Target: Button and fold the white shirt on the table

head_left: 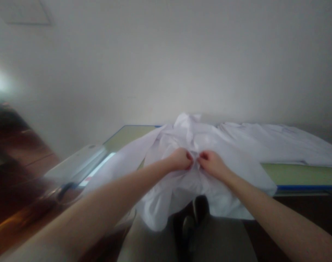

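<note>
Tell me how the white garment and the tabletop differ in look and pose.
Colour: the white garment is plain white, while the tabletop is pale green with a blue edge.
Shape: the garment is creased and bunched where the left hand and right hand pinch it; the tabletop is flat.
Outline: the garment's hem is uneven, the tabletop's edge straight.
Shared: both run to the picture's right edge.

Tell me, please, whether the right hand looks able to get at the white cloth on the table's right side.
Probably yes: nothing visible blocks the right hand from that white cloth, though it seems to pinch nearer fabric and may need to let go.
</note>
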A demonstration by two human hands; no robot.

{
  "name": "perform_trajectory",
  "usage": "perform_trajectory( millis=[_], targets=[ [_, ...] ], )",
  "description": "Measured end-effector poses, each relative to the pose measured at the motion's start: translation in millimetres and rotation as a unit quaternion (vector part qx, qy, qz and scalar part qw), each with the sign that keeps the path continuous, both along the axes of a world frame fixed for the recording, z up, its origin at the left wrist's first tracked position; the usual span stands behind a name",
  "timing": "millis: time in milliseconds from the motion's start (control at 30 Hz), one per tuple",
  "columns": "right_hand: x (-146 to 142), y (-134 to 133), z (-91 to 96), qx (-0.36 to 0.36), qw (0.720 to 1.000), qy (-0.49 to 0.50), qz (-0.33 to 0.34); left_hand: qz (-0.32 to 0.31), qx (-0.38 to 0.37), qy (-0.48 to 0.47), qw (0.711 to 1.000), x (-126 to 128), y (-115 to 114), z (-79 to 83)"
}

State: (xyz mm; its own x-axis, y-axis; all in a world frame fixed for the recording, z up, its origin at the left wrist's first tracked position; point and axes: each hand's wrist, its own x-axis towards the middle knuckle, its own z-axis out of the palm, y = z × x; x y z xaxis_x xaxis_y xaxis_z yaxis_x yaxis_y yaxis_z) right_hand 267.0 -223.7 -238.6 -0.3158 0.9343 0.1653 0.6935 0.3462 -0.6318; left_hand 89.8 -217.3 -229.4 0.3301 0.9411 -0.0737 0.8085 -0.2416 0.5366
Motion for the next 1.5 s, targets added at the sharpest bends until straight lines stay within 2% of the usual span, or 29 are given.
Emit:
perform_trajectory(
  millis=[67, 200, 333, 467, 567, 700, 800, 1000, 1267, 1500],
  targets=[
    [0, -4, -0.3, 0.049, 0.999, 0.010, -0.006, 0.011, 0.002, 0.007, 1.000, 1, -1, -2.2],
    [-2, -9, -4.6, 0.101, 0.993, -0.029, 0.052, 0.017, -0.016, -0.030, 0.999, -1, 0, -8.0],
    [-5, -10, -10.7, 0.122, 0.987, -0.085, 0.053, 0.030, -0.088, -0.114, 0.989, -4, 2, -16.5],
    [-6, -9, -11.8, 0.125, 0.986, -0.096, 0.048, 0.040, -0.160, -0.228, 0.960, -5, 4, -24.8],
    [-6, -10, -10.9, 0.129, 0.985, -0.098, 0.054, 0.045, -0.185, -0.282, 0.940, -5, 5, -27.9],
    [-4, -13, -10.5, 0.133, 0.983, -0.102, 0.072, 0.059, -0.203, -0.307, 0.928, -5, 4, -27.5],
    [0, -15, -10.3, 0.122, 0.984, -0.087, 0.099, 0.057, -0.200, -0.303, 0.930, -4, 3, -26.7],
    [6, -11, -9.6, 0.102, 0.985, -0.024, 0.134, 0.042, -0.149, -0.245, 0.957, -4, 4, -29.5],
    [1, -6, -16.7, 0.070, 0.997, 0.009, 0.043, 0.028, -0.122, -0.221, 0.967, -1, 1, -24.0],
    [1, 1, -16.7, 0.016, 0.999, 0.030, 0.023, 0.037, -0.019, -0.123, 0.992, -3, -2, -21.6]
  ],
)
